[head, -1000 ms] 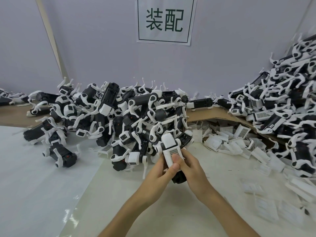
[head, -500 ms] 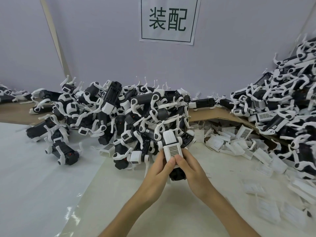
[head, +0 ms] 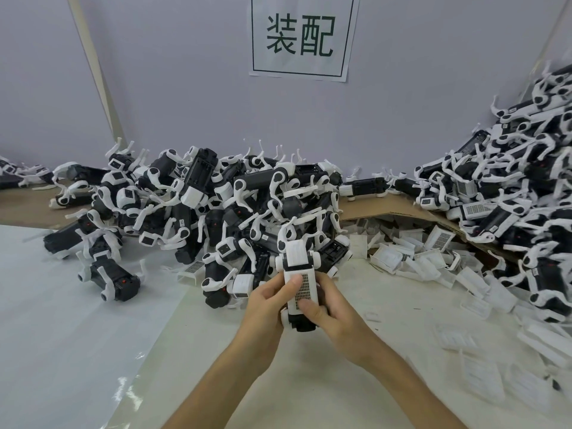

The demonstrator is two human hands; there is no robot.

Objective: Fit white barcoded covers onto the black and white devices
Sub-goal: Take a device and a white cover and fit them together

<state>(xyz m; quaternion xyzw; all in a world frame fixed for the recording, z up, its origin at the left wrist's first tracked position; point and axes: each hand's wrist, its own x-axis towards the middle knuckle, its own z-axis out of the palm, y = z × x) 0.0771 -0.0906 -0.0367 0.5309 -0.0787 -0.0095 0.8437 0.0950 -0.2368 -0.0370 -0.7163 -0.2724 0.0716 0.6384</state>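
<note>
Both hands clamped on one device [head: 297,258]: left hand [head: 269,300] & right hand [head: 325,308] thumbs pressing cover [head: 301,287]; looks light, stiff plastic; prob best gripped by the body sides, not the thin legs

loose covers [head: 402,258] right of device heap [head: 216,212]

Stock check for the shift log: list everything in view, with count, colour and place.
held device: one, black and white, centre, in both hands
barcoded cover: one, white, on the held device, under both thumbs
left pile of devices: many, black and white, centre-left
right pile of devices: many, black and white, right
loose covers: many, white, table right
cardboard: brown, beneath the piles
sign: one, white, green characters, wall
table: whitish, foreground
left hand: grips held device
right hand: grips held device
</note>
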